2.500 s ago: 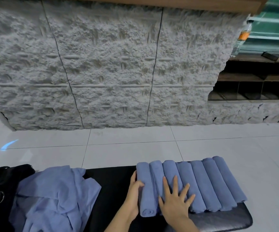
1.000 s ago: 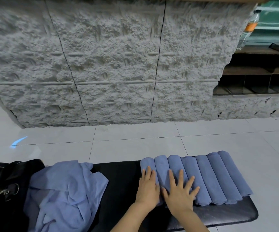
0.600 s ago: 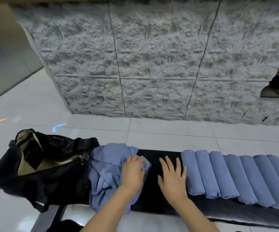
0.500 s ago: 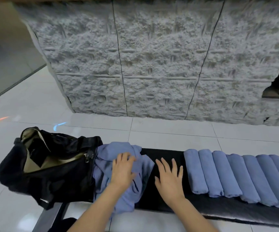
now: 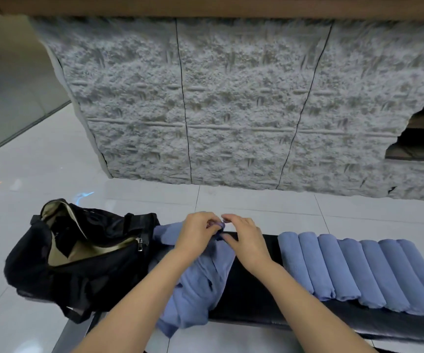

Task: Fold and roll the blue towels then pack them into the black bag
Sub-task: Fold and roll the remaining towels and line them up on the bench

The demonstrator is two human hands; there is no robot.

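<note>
Risen to the far edge of the bench [image 5: 251, 284], left hand [image 5: 197, 236] and right hand [image 5: 247, 242] now pinch the corner of the crumpled blue towel [image 5: 200, 284]. The soft black bag [image 5: 78, 266] gapes at the bench's left end; tight rolls [image 5: 358, 271] crowd its right.

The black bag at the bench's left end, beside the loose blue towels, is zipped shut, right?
No. The head view shows the black bag open, its tan lining visible. It does sit at the left end of the bench, beside the loose blue towels.
</note>
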